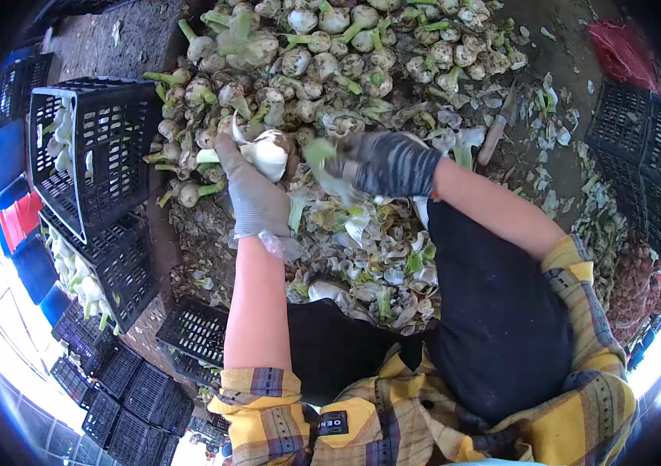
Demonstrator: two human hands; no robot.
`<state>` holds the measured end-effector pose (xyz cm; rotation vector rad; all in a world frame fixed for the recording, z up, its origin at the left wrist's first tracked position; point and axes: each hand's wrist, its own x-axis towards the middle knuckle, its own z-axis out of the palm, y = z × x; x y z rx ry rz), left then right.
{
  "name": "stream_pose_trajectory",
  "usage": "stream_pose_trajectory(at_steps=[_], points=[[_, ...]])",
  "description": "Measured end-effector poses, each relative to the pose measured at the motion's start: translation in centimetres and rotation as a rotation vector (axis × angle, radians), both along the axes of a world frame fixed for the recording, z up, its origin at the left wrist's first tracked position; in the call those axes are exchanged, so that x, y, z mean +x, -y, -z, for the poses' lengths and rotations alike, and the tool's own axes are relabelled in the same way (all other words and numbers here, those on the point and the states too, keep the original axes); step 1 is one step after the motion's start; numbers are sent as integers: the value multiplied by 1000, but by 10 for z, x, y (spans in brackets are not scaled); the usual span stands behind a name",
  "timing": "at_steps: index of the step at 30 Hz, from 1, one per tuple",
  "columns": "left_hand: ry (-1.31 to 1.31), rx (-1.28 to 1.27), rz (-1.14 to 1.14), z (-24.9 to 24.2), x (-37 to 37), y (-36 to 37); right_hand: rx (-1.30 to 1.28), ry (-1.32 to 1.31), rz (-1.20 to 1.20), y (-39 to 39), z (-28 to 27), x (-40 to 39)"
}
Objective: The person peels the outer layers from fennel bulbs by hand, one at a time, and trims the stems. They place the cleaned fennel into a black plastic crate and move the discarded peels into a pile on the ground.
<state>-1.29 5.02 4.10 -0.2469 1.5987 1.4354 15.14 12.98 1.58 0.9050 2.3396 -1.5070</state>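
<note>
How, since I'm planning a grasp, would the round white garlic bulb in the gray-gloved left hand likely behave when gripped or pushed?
The round white garlic bulb would probably feel firm, since its surface looks plump. Pushed, it might roll, given its rounded sides. Its outer skin may tear, judging by the thin, pale papery peelings strewn nearby.

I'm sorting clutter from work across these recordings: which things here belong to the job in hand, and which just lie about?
Likely the job:
white bulb in the left hand
right hand, by a blurred green piece
bulb pile
peelings

Apparently lying about:
red netting
crates at far right
</note>
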Motion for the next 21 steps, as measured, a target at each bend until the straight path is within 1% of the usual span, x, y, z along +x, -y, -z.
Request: stream_pose_trajectory(at_steps=[1,2,4,6,7,8,9,11,12,13,15,16,19,21], points=[[-71,-2,56,0,0,1,151,-15,31,15,20,0],[-146,48,160,10,-5,6,135,-19,-5,12,18,-2],[-350,47,128,13,11,3,106,-20,-70,2,14,-4],[-411,89,169,16,17,3,150,-68,-35,-1,18,2],[-371,129,228,20,16,7,170,-95,-17,-1,21,4],[-331,168,286,23,15,12,47,-106,8,-3,16,1],[-288,206,342,26,13,15,54,-56,63,-4,10,0],[-396,220,420,28,10,17,72,47,174,-5,-3,-2],[-461,192,424,22,15,14,570,-169,173,3,21,-4],[-527,164,428,19,17,11,411,-228,242,5,42,2],[-598,175,449,20,19,12,89,-339,371,-5,22,-7],[-632,182,461,20,21,11,-372,-235,427,-12,-4,-13],[-512,166,522,3,29,7,-631,-179,472,-6,-4,-19],[-128,323,260,13,26,7,-697,-292,453,-7,-4,-14]])
